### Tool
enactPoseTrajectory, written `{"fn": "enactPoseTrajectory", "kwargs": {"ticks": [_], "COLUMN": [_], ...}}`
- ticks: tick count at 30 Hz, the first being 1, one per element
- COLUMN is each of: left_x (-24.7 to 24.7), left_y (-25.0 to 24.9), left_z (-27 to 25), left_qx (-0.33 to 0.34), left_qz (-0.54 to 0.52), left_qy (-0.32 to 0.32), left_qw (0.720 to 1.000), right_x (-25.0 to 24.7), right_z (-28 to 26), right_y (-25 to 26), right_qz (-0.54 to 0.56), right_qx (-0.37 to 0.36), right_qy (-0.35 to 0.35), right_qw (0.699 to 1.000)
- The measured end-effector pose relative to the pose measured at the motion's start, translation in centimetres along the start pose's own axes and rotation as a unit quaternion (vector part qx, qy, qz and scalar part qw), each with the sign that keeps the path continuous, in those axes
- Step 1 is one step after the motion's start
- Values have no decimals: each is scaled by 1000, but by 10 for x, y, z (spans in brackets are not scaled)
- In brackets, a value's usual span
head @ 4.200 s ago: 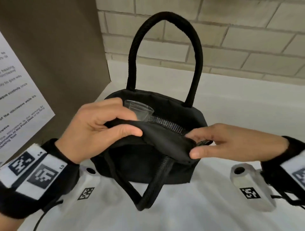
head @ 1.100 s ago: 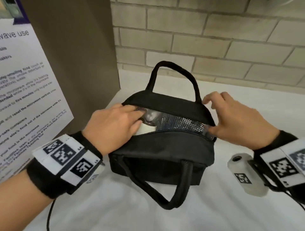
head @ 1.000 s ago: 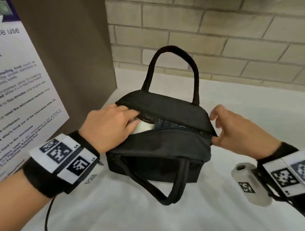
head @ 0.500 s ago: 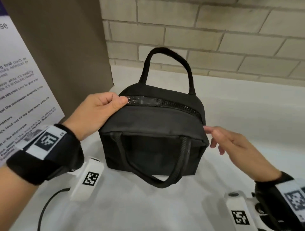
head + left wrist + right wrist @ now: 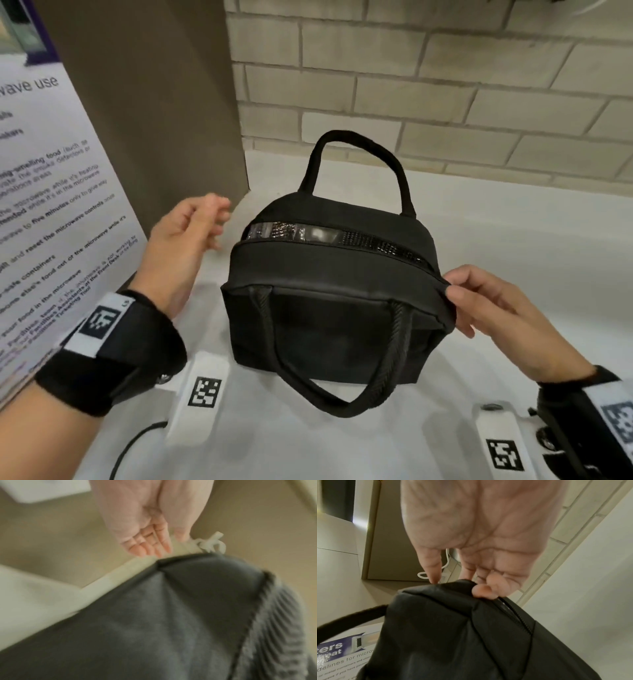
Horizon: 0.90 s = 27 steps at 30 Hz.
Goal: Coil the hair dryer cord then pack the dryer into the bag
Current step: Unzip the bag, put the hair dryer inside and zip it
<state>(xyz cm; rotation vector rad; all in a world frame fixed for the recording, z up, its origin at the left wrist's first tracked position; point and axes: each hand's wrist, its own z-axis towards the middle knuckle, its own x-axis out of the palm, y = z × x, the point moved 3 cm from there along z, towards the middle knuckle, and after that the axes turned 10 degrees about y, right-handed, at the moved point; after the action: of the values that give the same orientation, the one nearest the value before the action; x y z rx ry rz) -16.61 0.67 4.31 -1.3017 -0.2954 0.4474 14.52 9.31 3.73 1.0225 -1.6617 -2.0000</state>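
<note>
- On the white counter (image 5: 513,219), in the head view, the black bag (image 5: 329,301) is seen standing upright, its long axis and zip opening (image 5: 335,240) running left to right. The right hand (image 5: 493,308) is set against the bag's right end, a fold of fabric at the top corner pinched between thumb and forefinger; the left hand (image 5: 185,236) is held just left of the bag, apart from it, fingers loosely curled and empty. The dryer is judged to be inside; only a pale glint is shown through the gap.
- In the left wrist view, the relaxed fingers (image 5: 147,546) are seen clear of the bag.
- In the right wrist view, the pinch on the corner is confirmed.
- Half a second earlier, the left hand was gripping the bag's top left corner and the right was only reaching.
</note>
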Motion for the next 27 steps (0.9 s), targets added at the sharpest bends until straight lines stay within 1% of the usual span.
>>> {"fn": "enactPoseTrajectory", "kwargs": {"ticks": [1, 2, 3, 4, 5, 6, 8, 11, 14, 17, 20, 23, 27], "left_x": [-7, -10, -10, -7, -2, 2, 5, 0, -6, -11, -17, -17, 0], "left_y": [12, 25, 37, 47, 53, 56, 59, 61, 62, 55, 32, -4, -53], "left_z": [-2, -7, -15, -23, -31, -37, -38, -32, -30, -28, -18, -2, 12], "left_qx": [-50, -113, -174, -221, -251, -264, -263, -263, -277, -299, -299, -269, -211], "left_qz": [-5, 16, 43, 58, 57, 51, 45, 43, 60, 69, 56, 65, 128], "left_qy": [4, 36, 82, 125, 154, 167, 159, 142, 142, 149, 142, 157, 185], "left_qw": [999, 993, 980, 965, 954, 948, 951, 953, 948, 940, 942, 948, 951], "right_x": [-1, -3, -6, -8, -8, -7, 2, 18, 31, 40, 41, 38, 39], "right_z": [-3, -6, -7, -7, -6, -3, 7, 23, 37, 44, 45, 46, 50], "right_y": [3, 5, 8, 13, 19, 25, 38, 52, 60, 63, 64, 65, 72], "right_qz": [-13, -36, -63, -94, -131, -173, -247, -322, -374, -414, -435, -442, -488], "right_qx": [-13, -28, -39, -47, -56, -70, -82, -45, -28, -5, -5, -13, -14], "right_qy": [-21, -47, -77, -105, -117, -108, -35, 91, 152, 176, 174, 170, 173], "right_qw": [1000, 998, 994, 989, 983, 976, 965, 941, 914, 893, 884, 881, 856]}}
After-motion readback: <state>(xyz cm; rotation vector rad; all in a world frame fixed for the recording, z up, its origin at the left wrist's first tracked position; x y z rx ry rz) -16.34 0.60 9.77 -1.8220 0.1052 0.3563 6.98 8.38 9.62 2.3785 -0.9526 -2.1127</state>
